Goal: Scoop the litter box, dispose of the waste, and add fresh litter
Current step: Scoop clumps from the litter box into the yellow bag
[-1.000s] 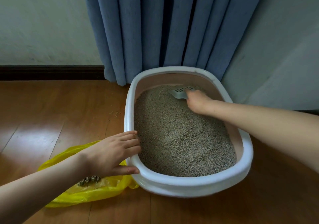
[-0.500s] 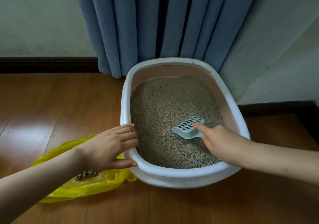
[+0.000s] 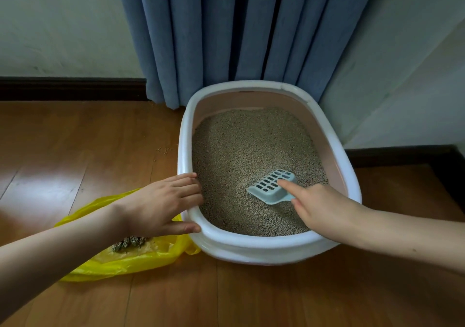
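A white-rimmed litter box (image 3: 334, 137) with pink inner walls stands on the wooden floor, filled with beige litter (image 3: 246, 150). My right hand (image 3: 319, 208) grips the handle of a pale blue slotted scoop (image 3: 273, 185), index finger stretched along its back; the scoop lies on the litter near the front right. My left hand (image 3: 161, 203) holds the box's left rim, fingers over the edge and thumb on the outside. A yellow plastic bag (image 3: 125, 258) lies on the floor left of the box, with dark clumps of waste (image 3: 128, 242) on it.
Blue curtains (image 3: 226, 32) hang directly behind the box. White walls with a dark baseboard (image 3: 70, 88) close the space at the back and right. A few litter grains (image 3: 163, 150) are scattered on the floor left of the box.
My right hand has drawn the scoop from the far end of the box back to the near right side. My left hand has stayed on the rim.
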Available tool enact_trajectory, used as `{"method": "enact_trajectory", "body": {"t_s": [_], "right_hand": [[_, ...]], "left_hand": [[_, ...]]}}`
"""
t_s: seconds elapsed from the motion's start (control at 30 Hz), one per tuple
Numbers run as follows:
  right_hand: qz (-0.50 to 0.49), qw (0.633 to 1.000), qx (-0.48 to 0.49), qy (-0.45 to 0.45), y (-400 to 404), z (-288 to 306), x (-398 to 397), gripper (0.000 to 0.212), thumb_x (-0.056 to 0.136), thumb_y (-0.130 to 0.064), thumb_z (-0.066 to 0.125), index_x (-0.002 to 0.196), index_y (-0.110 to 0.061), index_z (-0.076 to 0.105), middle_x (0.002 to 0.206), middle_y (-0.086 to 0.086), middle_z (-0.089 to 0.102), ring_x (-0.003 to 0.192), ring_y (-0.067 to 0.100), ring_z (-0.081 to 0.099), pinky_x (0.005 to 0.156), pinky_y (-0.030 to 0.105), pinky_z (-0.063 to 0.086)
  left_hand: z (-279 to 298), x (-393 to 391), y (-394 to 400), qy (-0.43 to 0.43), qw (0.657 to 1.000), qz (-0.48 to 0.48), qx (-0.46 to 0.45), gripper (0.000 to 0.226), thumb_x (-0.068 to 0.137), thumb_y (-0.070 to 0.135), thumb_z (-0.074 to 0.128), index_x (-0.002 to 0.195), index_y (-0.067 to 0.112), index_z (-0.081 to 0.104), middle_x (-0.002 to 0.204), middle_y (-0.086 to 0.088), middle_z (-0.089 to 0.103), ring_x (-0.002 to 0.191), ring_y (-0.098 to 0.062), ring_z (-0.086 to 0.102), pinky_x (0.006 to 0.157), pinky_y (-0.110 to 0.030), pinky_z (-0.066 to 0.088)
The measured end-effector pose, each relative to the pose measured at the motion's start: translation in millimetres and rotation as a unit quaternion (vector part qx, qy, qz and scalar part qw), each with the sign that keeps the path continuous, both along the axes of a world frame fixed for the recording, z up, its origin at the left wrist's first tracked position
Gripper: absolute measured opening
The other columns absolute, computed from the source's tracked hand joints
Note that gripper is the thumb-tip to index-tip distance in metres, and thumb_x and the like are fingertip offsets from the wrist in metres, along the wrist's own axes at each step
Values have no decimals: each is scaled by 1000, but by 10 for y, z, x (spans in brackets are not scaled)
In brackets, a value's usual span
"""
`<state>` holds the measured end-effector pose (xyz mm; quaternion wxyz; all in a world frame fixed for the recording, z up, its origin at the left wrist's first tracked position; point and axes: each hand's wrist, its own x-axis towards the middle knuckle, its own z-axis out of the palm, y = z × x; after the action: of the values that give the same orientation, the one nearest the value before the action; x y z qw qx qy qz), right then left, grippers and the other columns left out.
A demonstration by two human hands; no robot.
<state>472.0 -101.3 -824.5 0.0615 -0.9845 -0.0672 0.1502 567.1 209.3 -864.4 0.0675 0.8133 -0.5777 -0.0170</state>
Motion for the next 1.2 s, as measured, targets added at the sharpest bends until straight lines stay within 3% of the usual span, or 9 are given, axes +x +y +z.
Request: {"method": "enact_trajectory", "body": {"t_s": [0.33,0.43,0.6,0.67,0.73,0.87,1.07,1.13,1.2], "right_hand": [[-31,999,-15,32,-145,18,-72,50,100,-20,36,148,-30,30,123,13,61,100,27,58,70,27,35],[-34,999,-22,24,-174,52,-81,45,98,-18,37,142,-27,39,123,11,62,103,26,58,81,32,46],[-17,996,-52,64,-126,37,-125,44,98,-18,37,141,-23,42,125,11,61,108,29,58,87,34,46],[-22,997,-34,60,-162,119,-101,45,98,-18,36,142,-26,41,126,8,61,100,22,58,78,28,44],[-31,998,-17,53,-225,255,-89,46,99,-20,36,144,-31,38,124,4,61,76,8,52,56,16,34],[-9,997,-61,41,-341,430,-103,47,101,-25,36,146,-40,33,81,-12,49,53,-1,29,44,19,24],[41,993,-85,71,-489,336,-27,46,101,-25,36,144,-40,34,84,-14,52,55,0,36,49,18,29],[65,992,-85,63,-536,263,2,45,100,-26,37,144,-38,35,97,-3,58,67,3,43,62,24,41],[77,991,-79,72,-567,197,38,44,99,-26,39,142,-33,39,108,2,58,94,13,50,82,31,44]], "left_hand": [[8,2,0,0,1000,-4,9,50,94,61,44,107,16,61,107,0,61,112,-19,55,118,-33,20],[2,5,0,3,1000,-2,12,49,94,61,44,107,17,60,108,1,61,113,-18,54,118,-34,21],[8,-1,2,1,1000,-2,10,48,94,61,45,107,17,60,107,1,61,112,-19,55,118,-34,21],[3,2,5,2,1000,-3,11,49,94,61,44,108,17,61,109,0,61,113,-19,54,119,-32,19],[-1,3,9,1,1000,-2,10,51,94,62,43,109,17,61,111,-1,62,115,-18,54,119,-29,15],[-1,10,14,0,1000,-6,8,51,94,62,43,109,17,61,113,-1,62,117,-18,53,120,-27,13],[-6,8,12,3,1000,-5,11,50,94,62,43,110,18,61,113,0,62,118,-18,53,119,-28,14],[0,5,12,-2,1000,-4,14,51,94,62,42,110,18,61,113,-1,62,118,-18,53,120,-26,12],[5,5,13,-3,1000,-3,14,52,94,62,42,110,17,62,113,-1,62,118,-18,53,120,-24,11]]}}
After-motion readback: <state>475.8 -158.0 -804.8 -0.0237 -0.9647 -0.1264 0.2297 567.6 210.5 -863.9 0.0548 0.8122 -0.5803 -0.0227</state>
